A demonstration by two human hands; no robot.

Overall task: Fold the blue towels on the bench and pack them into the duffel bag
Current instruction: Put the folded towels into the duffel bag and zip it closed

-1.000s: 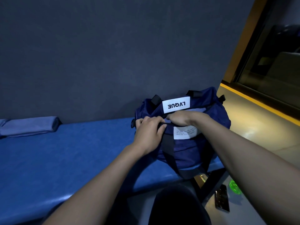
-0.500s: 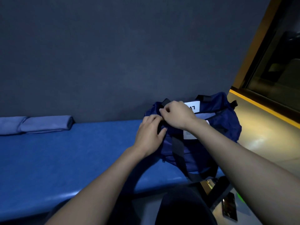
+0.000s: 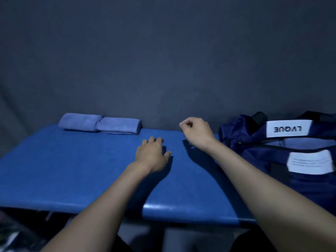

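Two folded light-blue towels (image 3: 101,123) lie side by side at the back of the blue bench (image 3: 72,170), against the wall. The navy duffel bag (image 3: 254,131) with a white LVQUE label stands at the right end, its top open, pale blue cloth showing inside. My left hand (image 3: 151,154) hovers low over the bench's middle, fingers loosely curled, holding nothing. My right hand (image 3: 195,131) hangs above the bench between towels and bag, fingers loosely curled, empty.
A dark grey wall (image 3: 163,60) rises directly behind the bench. The bench's front edge (image 3: 181,211) runs across the lower view, with dark floor and my knees below it.
Both hands have let go of the bag's top and moved left over the bench. My view has swung left, bringing the folded towels toward the centre and pushing the bag to the right edge.
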